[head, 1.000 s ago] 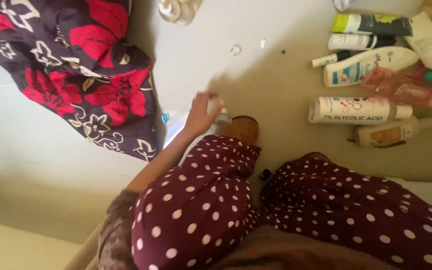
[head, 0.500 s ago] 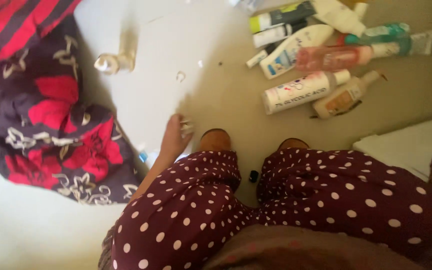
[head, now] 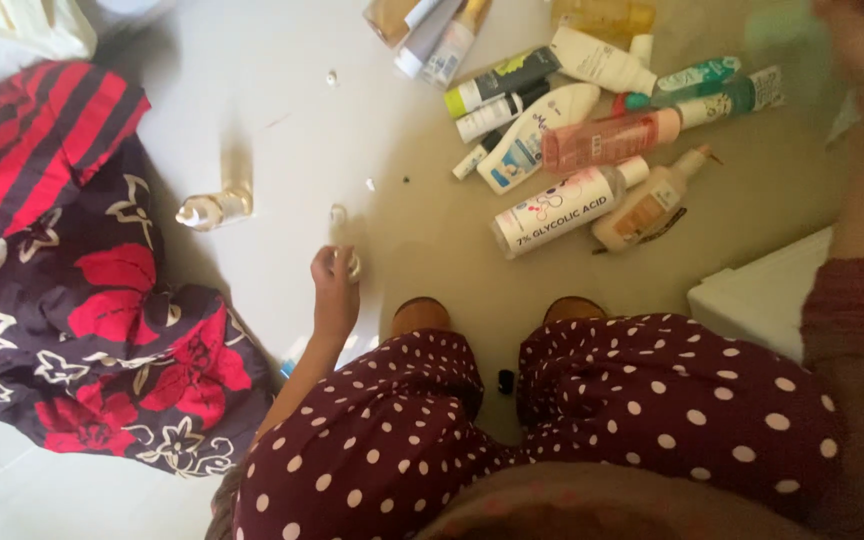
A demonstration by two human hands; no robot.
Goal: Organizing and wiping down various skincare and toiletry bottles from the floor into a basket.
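My left hand [head: 335, 292] reaches down to the pale floor beside my left knee [head: 420, 315], fingers closed around a small clear container [head: 353, 263]. Just beyond it lies a tiny clear cap-like piece [head: 338, 213]. My right arm rises along the right edge in a maroon sleeve. My right hand [head: 857, 25] is a blur at the top right corner, and what it holds cannot be made out. I sit in maroon trousers with white dots [head: 602, 400].
A heap of several cosmetic bottles and tubes [head: 572, 150] lies ahead to the right. A small clear bottle [head: 214, 210] lies on its side to the left. Red and purple flowered cloth [head: 82, 310] covers the left. A white box edge [head: 762, 295] sits at the right.
The view has swung so the bottles sit nearer the middle. My left hand stays by the knee on the small container. My right arm has come into view at the right.
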